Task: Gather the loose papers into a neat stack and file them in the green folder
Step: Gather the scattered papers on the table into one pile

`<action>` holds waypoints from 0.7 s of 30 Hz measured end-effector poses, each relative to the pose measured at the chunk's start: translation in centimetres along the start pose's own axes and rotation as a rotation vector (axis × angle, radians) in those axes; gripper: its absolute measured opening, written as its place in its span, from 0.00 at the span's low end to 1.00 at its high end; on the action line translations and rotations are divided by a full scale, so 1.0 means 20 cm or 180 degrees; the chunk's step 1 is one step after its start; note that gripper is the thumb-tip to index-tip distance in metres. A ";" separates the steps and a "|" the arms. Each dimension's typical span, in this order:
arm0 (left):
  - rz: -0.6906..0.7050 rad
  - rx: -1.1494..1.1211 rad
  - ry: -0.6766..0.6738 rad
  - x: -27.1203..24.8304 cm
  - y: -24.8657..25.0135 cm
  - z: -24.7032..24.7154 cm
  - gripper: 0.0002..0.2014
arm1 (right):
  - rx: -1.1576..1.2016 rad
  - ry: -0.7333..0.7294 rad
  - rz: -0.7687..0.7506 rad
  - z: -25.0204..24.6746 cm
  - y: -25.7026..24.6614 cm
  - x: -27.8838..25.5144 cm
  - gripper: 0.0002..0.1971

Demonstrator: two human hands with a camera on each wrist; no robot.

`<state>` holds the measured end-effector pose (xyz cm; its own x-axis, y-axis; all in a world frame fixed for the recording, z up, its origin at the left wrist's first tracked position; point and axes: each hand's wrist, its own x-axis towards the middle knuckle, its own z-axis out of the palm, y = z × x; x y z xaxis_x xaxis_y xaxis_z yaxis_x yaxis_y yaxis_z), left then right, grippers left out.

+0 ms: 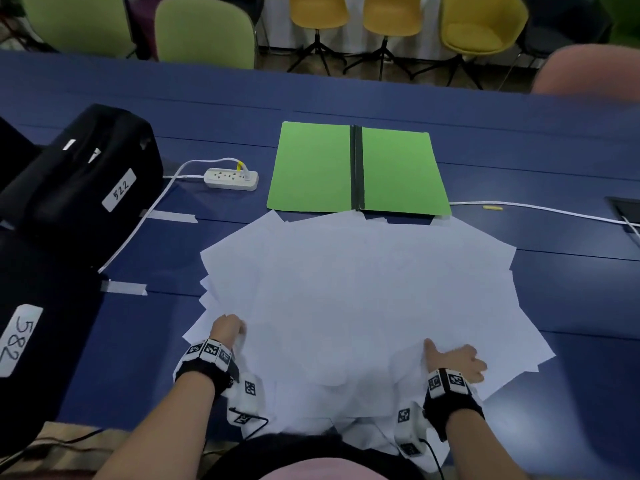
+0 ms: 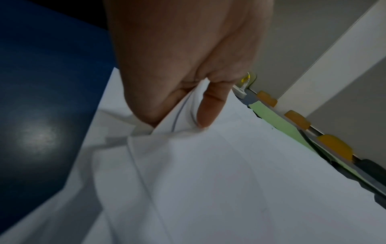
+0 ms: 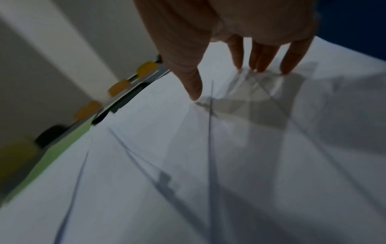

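Note:
Several loose white papers (image 1: 363, 299) lie fanned out over the blue table (image 1: 571, 299), overlapping at odd angles. Beyond them the green folder (image 1: 311, 168) lies open flat, with a dark spine down its middle. My left hand (image 1: 227, 329) pinches the near-left edges of a few sheets; in the left wrist view the papers (image 2: 229, 165) bunch between thumb and fingers of the left hand (image 2: 188, 105). My right hand (image 1: 457, 358) rests spread on the near-right sheets, and its fingertips (image 3: 239, 65) touch the papers (image 3: 188, 165) with fingers straight.
A white power strip (image 1: 231, 179) with its cable lies left of the folder. Two black bags labelled 522 (image 1: 83, 168) and 582 (image 1: 31, 323) stand at the left. A white cable (image 1: 540, 209) runs along the table at the right. Green and yellow chairs (image 1: 391, 15) line the far side.

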<state>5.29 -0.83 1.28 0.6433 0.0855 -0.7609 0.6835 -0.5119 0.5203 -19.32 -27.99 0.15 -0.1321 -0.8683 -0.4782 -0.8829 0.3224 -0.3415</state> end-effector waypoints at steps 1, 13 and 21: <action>-0.0024 -0.0156 0.0020 -0.01 0.00 0.01 0.01 | 0.0108 0.0047 0.0179 0.00 -0.01 -0.01 0.40; 0.0335 0.0025 0.0386 -0.07 0.00 0.11 0.21 | 0.0628 -0.0389 -0.0932 -0.08 -0.03 0.09 0.16; 0.0371 0.0401 -0.0076 -0.07 0.03 0.12 0.21 | 0.1015 -0.1576 -0.0741 -0.03 -0.14 -0.04 0.25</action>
<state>3.99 -3.22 1.73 0.7064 -0.0003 -0.7078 0.5550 -0.6204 0.5541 -17.06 -28.49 1.93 0.3387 -0.6763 -0.6541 -0.6755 0.3090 -0.6694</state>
